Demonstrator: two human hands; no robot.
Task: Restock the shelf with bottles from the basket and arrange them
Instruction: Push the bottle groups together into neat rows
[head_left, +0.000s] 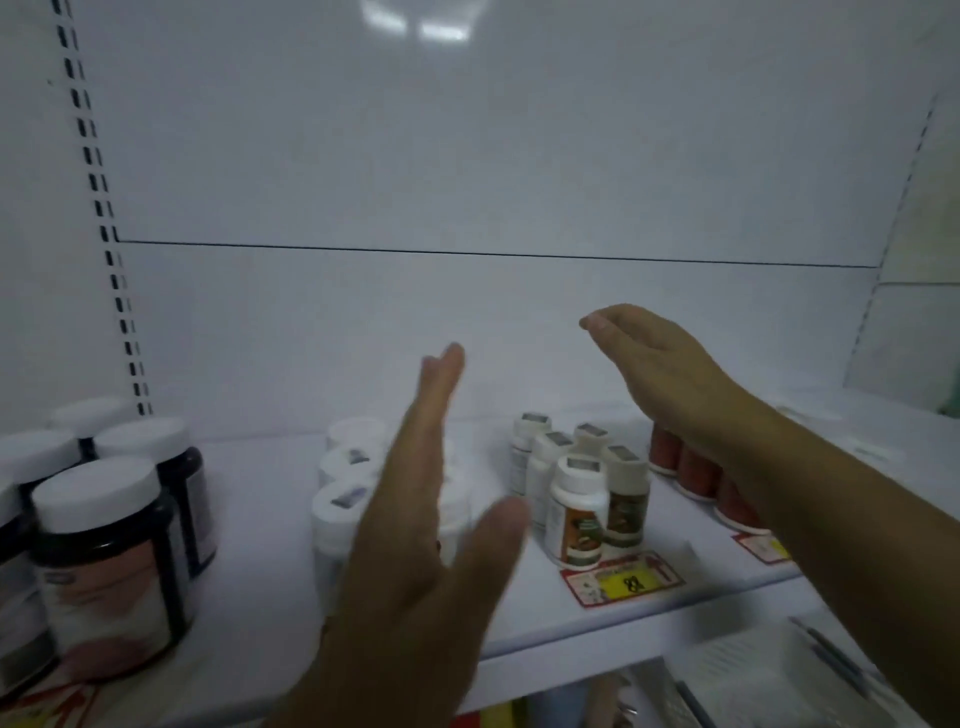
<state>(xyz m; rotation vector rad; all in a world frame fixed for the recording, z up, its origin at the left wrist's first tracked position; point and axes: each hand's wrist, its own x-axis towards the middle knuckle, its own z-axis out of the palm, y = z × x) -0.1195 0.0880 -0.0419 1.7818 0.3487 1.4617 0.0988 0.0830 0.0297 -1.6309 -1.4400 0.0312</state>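
Note:
On the white shelf (270, 530) stand several groups of bottles. My left hand (415, 525) is raised flat and open in front of a group of plain white bottles (345, 478), partly hiding them. My right hand (654, 364) hovers open, palm down, above and between a cluster of small white bottles with orange-and-green labels (579, 499) and a row of red bottles (696, 473). Neither hand holds anything. No basket is in view.
Large dark jars with white lids (109, 551) crowd the shelf's left end. A yellow-and-red price tag (623, 579) sits on the shelf's front edge, another (761, 548) further right. A slotted upright (98, 208) runs up the back left. Goods on a lower shelf (753, 670) show at bottom right.

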